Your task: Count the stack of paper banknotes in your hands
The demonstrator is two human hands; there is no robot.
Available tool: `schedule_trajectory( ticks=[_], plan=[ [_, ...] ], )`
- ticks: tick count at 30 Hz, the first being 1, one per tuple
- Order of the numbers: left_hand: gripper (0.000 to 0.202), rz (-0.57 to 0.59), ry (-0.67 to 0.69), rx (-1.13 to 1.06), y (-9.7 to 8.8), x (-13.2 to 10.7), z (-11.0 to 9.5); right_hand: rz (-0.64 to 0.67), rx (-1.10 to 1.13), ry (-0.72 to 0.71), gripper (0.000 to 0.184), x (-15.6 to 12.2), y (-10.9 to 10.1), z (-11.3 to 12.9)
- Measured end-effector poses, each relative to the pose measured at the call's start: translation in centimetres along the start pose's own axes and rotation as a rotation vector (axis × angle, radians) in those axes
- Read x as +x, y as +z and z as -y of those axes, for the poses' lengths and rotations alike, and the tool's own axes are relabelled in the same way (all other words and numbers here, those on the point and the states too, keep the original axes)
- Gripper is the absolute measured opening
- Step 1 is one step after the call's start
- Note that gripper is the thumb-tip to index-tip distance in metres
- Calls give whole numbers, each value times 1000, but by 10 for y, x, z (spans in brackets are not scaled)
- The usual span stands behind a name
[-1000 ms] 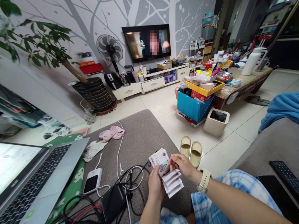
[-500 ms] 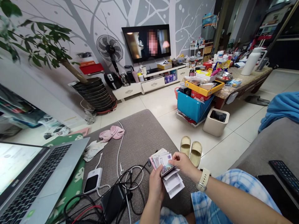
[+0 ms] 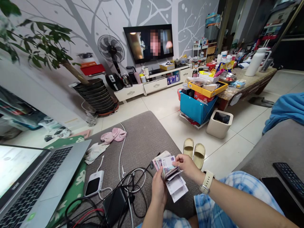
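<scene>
My left hand grips a fanned stack of paper banknotes from below, with several white paper slips hanging out under the stack. My right hand comes in from the right, its fingertips pinching the right edge of the top banknotes. A beige watch sits on my right wrist. The lower part of the stack is hidden by my left fingers.
Below my hands lie black cables and a black power bank on the grey sofa. A laptop stands at the left, with a white power bank beside it. Beige slippers rest on the floor beyond.
The banknotes sit more fanned and slightly lower-left in my left hand, and the top note has shifted. My right hand has moved a little to the right along the stack's edge.
</scene>
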State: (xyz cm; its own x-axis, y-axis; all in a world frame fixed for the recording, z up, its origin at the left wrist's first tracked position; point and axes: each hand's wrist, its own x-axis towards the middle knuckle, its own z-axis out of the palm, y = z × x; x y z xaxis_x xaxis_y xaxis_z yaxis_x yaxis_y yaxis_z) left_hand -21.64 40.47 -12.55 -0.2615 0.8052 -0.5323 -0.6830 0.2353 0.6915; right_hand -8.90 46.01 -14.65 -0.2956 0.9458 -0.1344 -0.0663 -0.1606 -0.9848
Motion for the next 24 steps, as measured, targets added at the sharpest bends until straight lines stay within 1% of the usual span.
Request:
schedule_trajectory(
  ticks=[3,8,15,18,21,24],
  plan=[
    [22,-4,-15,-13,0,2,0,18,18,-9,27,0,-1,-1],
    [20,-20,-23,-10,-2,4,0,94,44,-42,27,-3,-2,3],
    [18,-42,9,1,-4,7,3,158,53,-1,30,-7,-6,4],
    [19,-41,2,18,-4,5,2,180,80,2,29,-8,-4,8],
    [19,-21,-4,30,-3,2,-1,201,111,-33,25,-9,1,13],
    [17,6,18,48,-2,0,-5,208,103,-56,24,-9,5,15]
  ],
)
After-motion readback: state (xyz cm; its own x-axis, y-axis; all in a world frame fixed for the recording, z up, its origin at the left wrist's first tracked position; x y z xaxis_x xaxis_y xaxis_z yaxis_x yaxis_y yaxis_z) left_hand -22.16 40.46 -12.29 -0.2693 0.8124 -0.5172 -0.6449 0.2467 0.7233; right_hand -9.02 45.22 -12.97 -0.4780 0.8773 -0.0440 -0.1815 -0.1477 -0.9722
